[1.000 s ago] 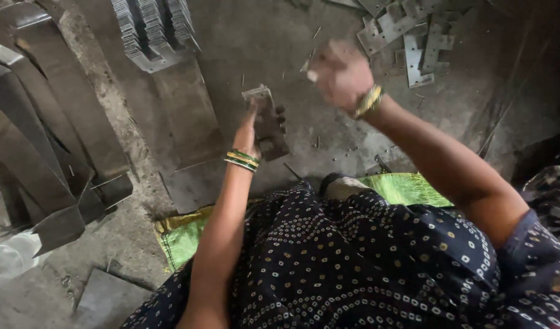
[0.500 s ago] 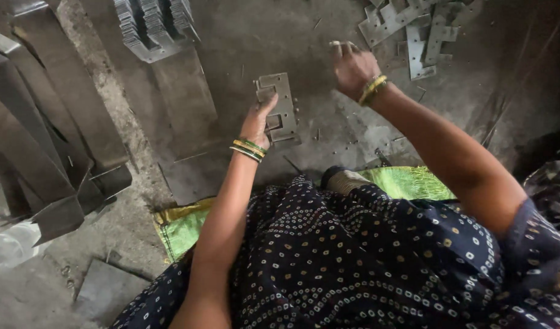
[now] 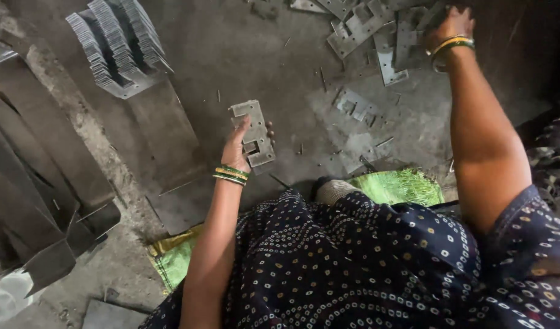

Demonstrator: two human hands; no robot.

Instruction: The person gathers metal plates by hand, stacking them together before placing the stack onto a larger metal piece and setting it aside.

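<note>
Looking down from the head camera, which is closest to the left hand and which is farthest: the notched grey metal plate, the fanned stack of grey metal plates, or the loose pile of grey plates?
From the left hand:
1. Notched grey metal plate: held in that hand.
2. Fanned stack of grey metal plates: upper left on the floor.
3. Loose pile of grey plates: upper right, by the right hand.

Two hands [image 3: 236, 149], two stacks [image 3: 118, 45] of metal plates.

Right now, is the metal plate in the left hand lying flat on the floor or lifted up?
Cannot tell for sure. The left hand grips the notched metal plate by its edge, but the top-down view does not show a gap above the floor.
</note>
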